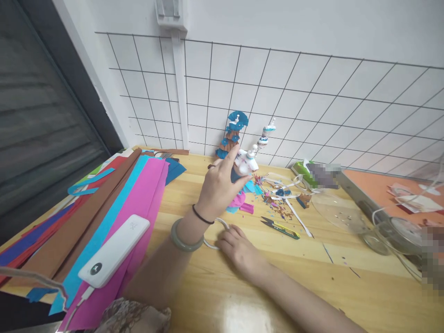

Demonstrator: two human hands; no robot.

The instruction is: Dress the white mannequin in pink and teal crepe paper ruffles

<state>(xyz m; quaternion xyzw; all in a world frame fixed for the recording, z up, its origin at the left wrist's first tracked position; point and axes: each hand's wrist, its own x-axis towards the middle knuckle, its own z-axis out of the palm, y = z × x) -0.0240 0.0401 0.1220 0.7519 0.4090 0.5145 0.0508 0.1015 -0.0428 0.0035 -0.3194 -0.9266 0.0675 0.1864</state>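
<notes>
While the left hand reaches over the pale wood table, its pointing finger and thumb are spread apart by a small white figure near the back edge — I cannot tell if they grip it — and the right hand rests on the wood, fingers bent down at a white ring, maybe holding it, I cannot tell. Tiny paper bits and yellow-and-black snips lie on the right, with long colored papers and a white power bank on the left. Behind is a white wall with dark lines in squares, beside a dark ridged panel
</notes>
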